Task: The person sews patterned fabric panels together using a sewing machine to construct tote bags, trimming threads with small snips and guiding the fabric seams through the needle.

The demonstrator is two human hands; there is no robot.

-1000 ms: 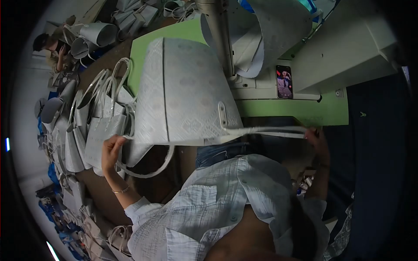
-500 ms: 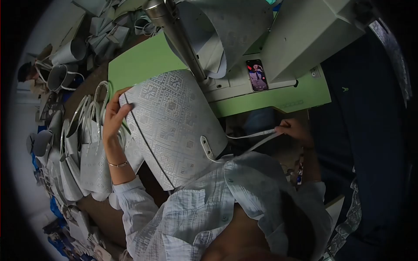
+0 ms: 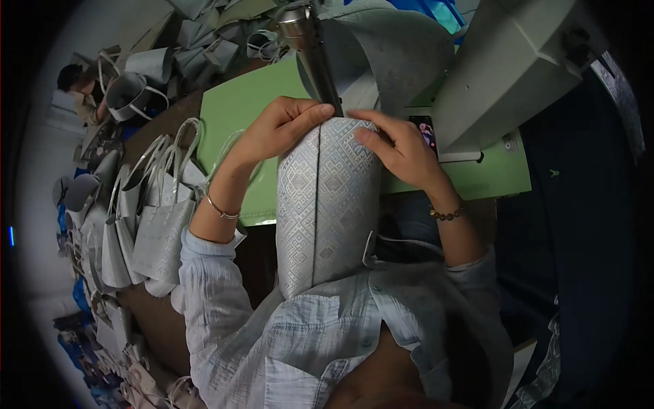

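A patterned silver-white bag body (image 3: 340, 198) stands between my arms, its lower end against my shirt and a dark seam line running down its side. My left hand (image 3: 286, 128) grips its upper edge, thumb on top near the seam. At the upper right of the same edge is my right hand (image 3: 403, 148), fingers bent around the rim, thumb on the patterned face. The bag's far end meets the metal post (image 3: 315, 58) of the machine. A white strap end (image 3: 368, 249) shows low on the bag's right side.
Green worktable (image 3: 238, 102) lies behind the bag. A phone (image 3: 424, 131) rests beside the large machine body (image 3: 504, 75). Finished-looking bags with handles (image 3: 163, 238) hang or stand at the left. Another person (image 3: 85, 92) is at the upper left.
My right hand has let go of the strap and moved up to the bag's rim. The bag has turned more upright, its seam now near the middle, and my left hand has moved right with it.
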